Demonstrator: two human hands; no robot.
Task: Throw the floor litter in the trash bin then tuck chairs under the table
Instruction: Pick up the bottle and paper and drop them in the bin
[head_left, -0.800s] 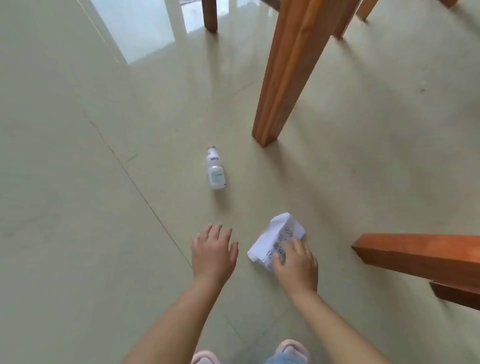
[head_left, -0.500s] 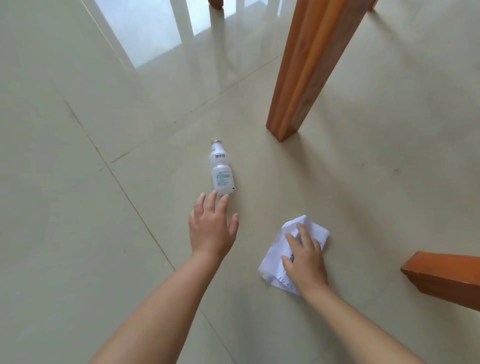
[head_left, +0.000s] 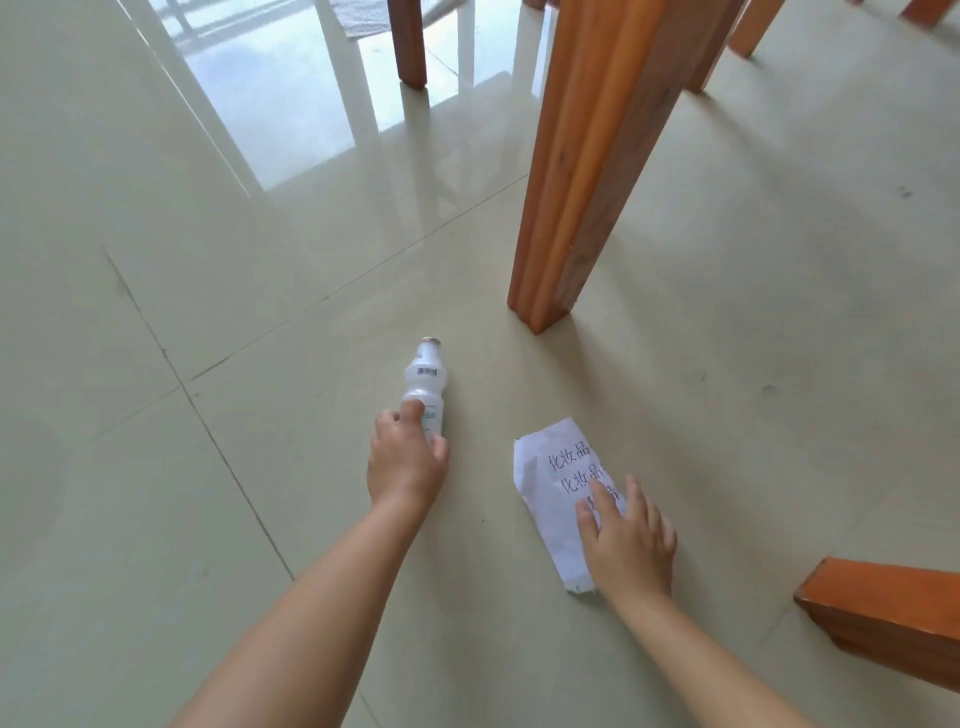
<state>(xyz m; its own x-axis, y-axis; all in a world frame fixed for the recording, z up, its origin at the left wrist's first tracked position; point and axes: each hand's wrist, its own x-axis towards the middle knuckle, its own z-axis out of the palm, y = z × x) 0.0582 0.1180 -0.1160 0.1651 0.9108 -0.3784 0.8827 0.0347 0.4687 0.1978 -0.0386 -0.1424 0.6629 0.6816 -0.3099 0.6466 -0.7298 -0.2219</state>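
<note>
A small white plastic bottle (head_left: 425, 382) lies on the tiled floor, its neck pointing away from me. My left hand (head_left: 408, 457) is curled round its lower end, fingers on one side and thumb on the other. To the right lies a creased sheet of white paper (head_left: 558, 488) with black printed characters. My right hand (head_left: 628, 545) rests flat on the near half of that sheet with its fingers spread and straight.
A thick wooden table leg (head_left: 582, 171) stands just beyond the bottle and paper. Thinner wooden legs (head_left: 410, 44) stand farther back. A wooden chair part (head_left: 883, 618) juts in at the lower right. The floor (head_left: 156, 467) is glossy pale tile.
My left hand has reached forward and closed round the bottle. My right hand has slid on the paper, which now lies flatter and shows its print.
</note>
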